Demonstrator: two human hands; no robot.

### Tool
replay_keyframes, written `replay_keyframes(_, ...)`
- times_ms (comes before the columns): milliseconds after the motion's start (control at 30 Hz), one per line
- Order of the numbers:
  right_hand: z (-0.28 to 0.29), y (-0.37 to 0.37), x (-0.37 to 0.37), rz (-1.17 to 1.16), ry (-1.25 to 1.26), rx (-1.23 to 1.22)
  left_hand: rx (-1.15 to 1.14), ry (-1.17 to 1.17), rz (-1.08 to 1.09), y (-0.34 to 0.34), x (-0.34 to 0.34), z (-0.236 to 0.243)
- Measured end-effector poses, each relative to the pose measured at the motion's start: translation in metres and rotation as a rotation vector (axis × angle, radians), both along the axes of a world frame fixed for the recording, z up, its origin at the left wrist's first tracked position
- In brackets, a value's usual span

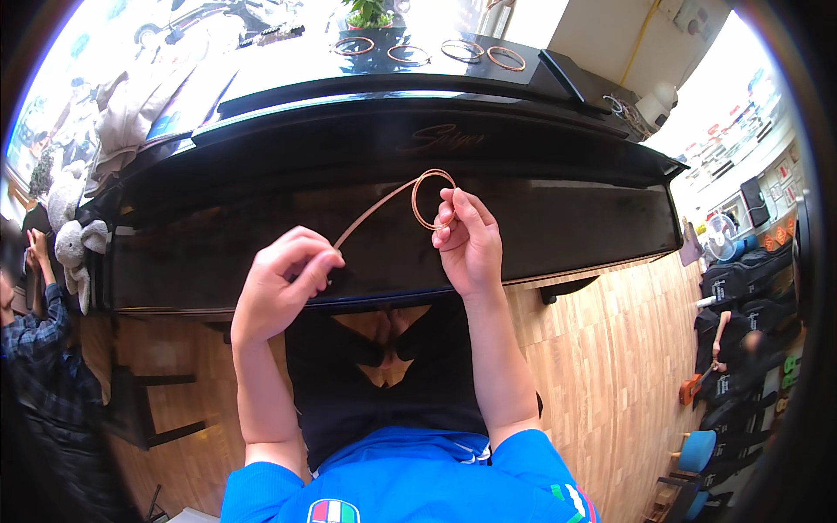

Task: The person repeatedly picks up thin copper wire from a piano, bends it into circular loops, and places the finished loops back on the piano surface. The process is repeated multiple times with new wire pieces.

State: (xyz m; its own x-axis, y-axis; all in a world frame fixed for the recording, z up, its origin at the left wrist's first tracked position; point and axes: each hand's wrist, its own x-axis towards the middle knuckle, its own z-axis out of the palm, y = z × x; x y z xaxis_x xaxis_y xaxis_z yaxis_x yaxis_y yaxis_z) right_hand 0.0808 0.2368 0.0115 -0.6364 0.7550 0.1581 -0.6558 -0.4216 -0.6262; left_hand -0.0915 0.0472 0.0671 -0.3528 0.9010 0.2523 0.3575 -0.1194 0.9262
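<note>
A thin copper-coloured wire runs between my two hands above the closed black piano. Its right part is wound into a small round coil of a few loops, and the fingers of my right hand pinch the coil's right side. From the coil's top the wire slopes down to the left, where my left hand has thumb and fingers closed around its end. The very tip is hidden by those fingers. Both hands are raised near the piano's front edge and do not touch each other.
Several similar coiled rings lie in a row on the piano's top, near a potted plant. Grey plush toys hang at the left end. Other people sit at the left and right edges. A blue stool stands at right.
</note>
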Motion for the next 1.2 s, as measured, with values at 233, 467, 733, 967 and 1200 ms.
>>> replay_keyframes(233,0.003,-0.008,-0.002,-0.008,-0.16,0.206,0.309,-0.382,0.171,0.042,0.022,-0.028)
replay_keyframes(467,0.001,-0.012,-0.004,-0.093,-0.233,0.296,0.212,-0.709,0.042,0.059,0.046,-0.028)
replay_keyframes(733,-0.001,-0.015,-0.007,-0.127,-0.275,0.357,0.229,-0.908,-0.197,0.053,0.052,-0.036)
replay_keyframes(967,0.006,-0.023,-0.009,-0.203,-0.353,0.427,0.228,-0.639,-0.014,0.058,0.059,-0.04)
replay_keyframes(1200,0.001,-0.021,-0.007,-0.211,-0.3,0.409,0.1,-0.674,-0.065,0.028,0.075,-0.037)
